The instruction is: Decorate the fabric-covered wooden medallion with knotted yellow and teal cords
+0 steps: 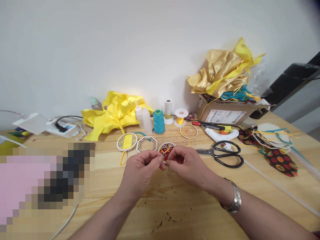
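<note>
Both my hands meet over the middle of the wooden table [190,206]. My left hand [140,170] and my right hand [186,163] are closed in pinches on a small round wooden ornament with red fabric [166,149], and a thin yellow cord crosses it at my fingertips. A metal watch sits on my right wrist. Just beyond lie two more laser-cut wooden ornaments, one yellow-backed [127,141] and one octagonal open frame [147,143]. A yellow cord loop [123,158] trails from the yellow one.
Black scissors [222,154], a white glue gun [221,135], a wooden ring [188,131], thread spools [159,121], white bottles [147,120] and yellow satin [112,113] lie behind. A cardboard box [225,115] with gold fabric stands back right. Patterned fabric circles [280,160] lie right.
</note>
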Tool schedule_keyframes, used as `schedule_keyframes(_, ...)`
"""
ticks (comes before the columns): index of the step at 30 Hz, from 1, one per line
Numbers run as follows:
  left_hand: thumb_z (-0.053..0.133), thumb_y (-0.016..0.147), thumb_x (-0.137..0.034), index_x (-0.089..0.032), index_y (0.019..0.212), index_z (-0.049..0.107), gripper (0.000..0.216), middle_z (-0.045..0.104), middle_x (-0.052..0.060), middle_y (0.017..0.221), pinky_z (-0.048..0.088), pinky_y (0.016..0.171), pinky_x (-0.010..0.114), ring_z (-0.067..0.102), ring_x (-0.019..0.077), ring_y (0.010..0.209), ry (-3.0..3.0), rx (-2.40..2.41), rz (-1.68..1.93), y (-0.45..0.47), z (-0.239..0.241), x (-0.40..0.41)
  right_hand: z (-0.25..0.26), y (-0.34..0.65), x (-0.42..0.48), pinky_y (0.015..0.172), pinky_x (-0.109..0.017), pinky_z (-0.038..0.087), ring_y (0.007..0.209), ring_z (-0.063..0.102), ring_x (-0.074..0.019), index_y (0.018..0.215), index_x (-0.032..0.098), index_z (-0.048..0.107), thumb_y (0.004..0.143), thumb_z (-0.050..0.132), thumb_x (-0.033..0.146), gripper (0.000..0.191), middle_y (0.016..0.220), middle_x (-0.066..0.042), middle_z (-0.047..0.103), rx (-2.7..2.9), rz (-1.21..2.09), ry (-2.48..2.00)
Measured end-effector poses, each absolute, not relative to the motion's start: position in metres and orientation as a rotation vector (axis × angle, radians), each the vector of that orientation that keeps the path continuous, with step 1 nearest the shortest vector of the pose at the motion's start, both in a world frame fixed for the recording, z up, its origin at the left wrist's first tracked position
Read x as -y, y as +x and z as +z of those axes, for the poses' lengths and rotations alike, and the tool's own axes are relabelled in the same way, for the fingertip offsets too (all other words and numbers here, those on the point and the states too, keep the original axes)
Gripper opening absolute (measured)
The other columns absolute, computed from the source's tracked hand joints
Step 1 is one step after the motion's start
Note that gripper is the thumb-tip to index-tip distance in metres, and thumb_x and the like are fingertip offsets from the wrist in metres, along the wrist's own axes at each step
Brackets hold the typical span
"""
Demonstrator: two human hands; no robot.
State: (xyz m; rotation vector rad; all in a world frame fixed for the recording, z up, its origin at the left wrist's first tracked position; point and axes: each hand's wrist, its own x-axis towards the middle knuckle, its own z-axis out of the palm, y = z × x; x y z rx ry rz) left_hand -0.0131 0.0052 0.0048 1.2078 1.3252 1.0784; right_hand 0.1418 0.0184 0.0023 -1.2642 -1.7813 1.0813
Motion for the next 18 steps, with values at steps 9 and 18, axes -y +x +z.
schedule_keyframes(9, 0.065, 0.071, -0.024, -0.021, 0.063, 0.067, 0.009, 0.065, -0.005, 0.053, 0.044, 0.061, 0.019, 0.057, 0.0097, 0.057, 1.222, -1.358, 1.066, -0.0129, 0.0035, -0.0056, 0.0023, 0.1419, -0.0215, 0.051, -0.02, 0.035, 0.056, 0.046, -0.0081, 0.062, 0.015, 0.058, 0.068, 0.055, 0.013, 0.008, 0.059, 0.002, 0.057, 1.662, 1.148, -1.266)
schedule_keyframes(18, 0.064, 0.07, -0.023, -0.02, 0.06, 0.066, 0.01, 0.066, -0.005, 0.054, 0.044, 0.059, 0.02, 0.057, 0.0104, 0.057, 1.238, -1.414, 1.03, -0.0117, 0.007, -0.0056, 0.005, 0.1443, -0.0216, 0.057, -0.025, 0.041, 0.059, 0.052, -0.0115, 0.066, 0.015, 0.057, 0.068, 0.06, 0.02, 0.006, 0.063, 0.0, 0.06, 1.269, 1.388, -1.153)
